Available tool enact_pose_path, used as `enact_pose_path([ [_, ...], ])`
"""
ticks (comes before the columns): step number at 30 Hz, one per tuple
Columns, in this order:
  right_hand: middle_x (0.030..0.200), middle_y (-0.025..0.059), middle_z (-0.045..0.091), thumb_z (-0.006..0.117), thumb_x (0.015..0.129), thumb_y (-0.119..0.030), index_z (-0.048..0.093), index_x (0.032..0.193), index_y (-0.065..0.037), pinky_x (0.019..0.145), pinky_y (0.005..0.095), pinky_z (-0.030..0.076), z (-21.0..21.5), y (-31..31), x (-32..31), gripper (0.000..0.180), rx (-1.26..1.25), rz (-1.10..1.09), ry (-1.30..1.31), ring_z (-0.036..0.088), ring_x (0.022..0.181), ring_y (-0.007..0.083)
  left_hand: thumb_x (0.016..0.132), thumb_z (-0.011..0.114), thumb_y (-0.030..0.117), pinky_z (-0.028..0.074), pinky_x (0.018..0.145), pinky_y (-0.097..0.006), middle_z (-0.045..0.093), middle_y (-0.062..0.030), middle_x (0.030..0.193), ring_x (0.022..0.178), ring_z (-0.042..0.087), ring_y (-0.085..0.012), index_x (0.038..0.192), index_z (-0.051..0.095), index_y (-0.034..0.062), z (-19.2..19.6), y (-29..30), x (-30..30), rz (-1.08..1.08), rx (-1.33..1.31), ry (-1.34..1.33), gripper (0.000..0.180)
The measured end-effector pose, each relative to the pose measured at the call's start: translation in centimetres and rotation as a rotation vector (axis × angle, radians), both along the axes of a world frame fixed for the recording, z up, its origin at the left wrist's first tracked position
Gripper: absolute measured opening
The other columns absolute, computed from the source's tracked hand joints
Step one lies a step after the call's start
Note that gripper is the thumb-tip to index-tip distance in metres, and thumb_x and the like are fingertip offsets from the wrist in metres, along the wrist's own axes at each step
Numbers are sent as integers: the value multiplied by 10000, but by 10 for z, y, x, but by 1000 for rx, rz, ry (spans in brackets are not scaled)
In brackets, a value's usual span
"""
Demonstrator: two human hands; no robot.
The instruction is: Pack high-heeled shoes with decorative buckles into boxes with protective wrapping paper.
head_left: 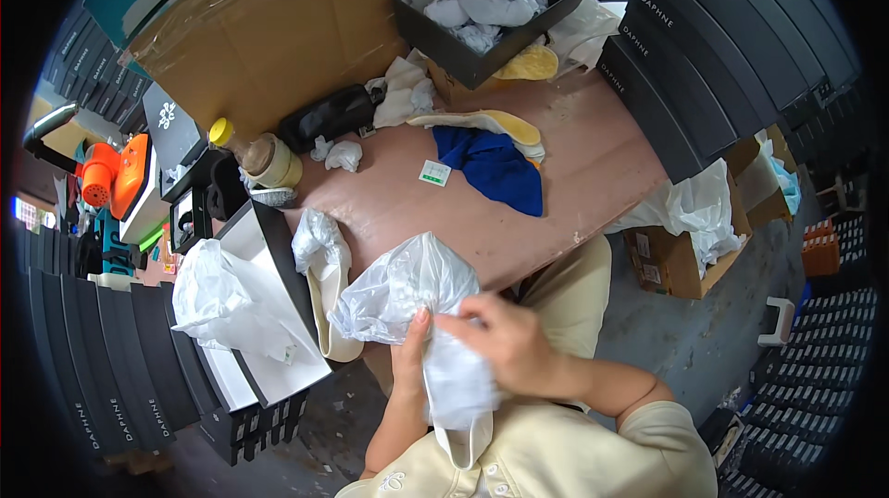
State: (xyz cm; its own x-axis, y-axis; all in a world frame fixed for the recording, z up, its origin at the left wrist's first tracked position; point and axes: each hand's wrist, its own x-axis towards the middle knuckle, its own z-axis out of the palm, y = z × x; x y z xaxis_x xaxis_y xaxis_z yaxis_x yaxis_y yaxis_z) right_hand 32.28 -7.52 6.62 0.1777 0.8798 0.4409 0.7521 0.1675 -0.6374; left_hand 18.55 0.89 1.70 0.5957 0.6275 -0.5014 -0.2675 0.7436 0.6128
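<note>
Low in front of my chest is a cream shoe [462,453], its heel rim toward me. Its far part is covered by a crinkled white plastic bag [417,280]. White wrapping [457,378], blurred by motion, lies over the middle of the shoe. My left hand [408,361] grips the shoe and bag from the left, thumb on top. Curled at the right side, my right hand [514,342] pinches the wrapping; its fingertips are partly blurred. Just left lies a second cream shoe [337,322], its far end covered in similar plastic.
An open shoe box [294,299] with white tissue paper [231,303] stands at left. On the table [370,201] are a blue cloth [491,169], an insole, a small label and a yellow-capped bottle [259,153]. Black shoe boxes [708,44] are stacked right; a cardboard box [676,262] stands below.
</note>
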Motion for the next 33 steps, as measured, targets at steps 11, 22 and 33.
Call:
enact_pose_path([
  [11, 1129, 146, 517, 690, 690, -156, 521, 1163, -46, 889, 410, 409, -1, 3, -2, 514, -100, -137, -117, 429, 1107, 299, 799, 662, 108, 417, 901, -316, 550, -98, 1127, 1022, 534, -189, 1237, 448, 6, 0, 1, 5, -101, 275, 85, 498],
  [22, 1276, 282, 439, 687, 676, -173, 273, 1379, -3, 993, 442, 363, -32, 18, 5, 834, -536, -244, -307, 464, 1169, 405, 870, 620, 138, 359, 966, -310, 520, -69, 1211, 1110, 484, -163, 1256, 459, 9, -19, -9, 14, -119, 346, 105, 437],
  [33, 1132, 147, 594, 718, 606, -190, 646, 964, -12, 822, 362, 452, 31, 108, 52, 407, -956, 776, 210, 579, 1001, 285, 865, 586, 51, 424, 865, -297, 569, -62, 1073, 982, 527, -146, 1111, 549, 2, -28, -14, 15, -250, 542, 152, 253],
])
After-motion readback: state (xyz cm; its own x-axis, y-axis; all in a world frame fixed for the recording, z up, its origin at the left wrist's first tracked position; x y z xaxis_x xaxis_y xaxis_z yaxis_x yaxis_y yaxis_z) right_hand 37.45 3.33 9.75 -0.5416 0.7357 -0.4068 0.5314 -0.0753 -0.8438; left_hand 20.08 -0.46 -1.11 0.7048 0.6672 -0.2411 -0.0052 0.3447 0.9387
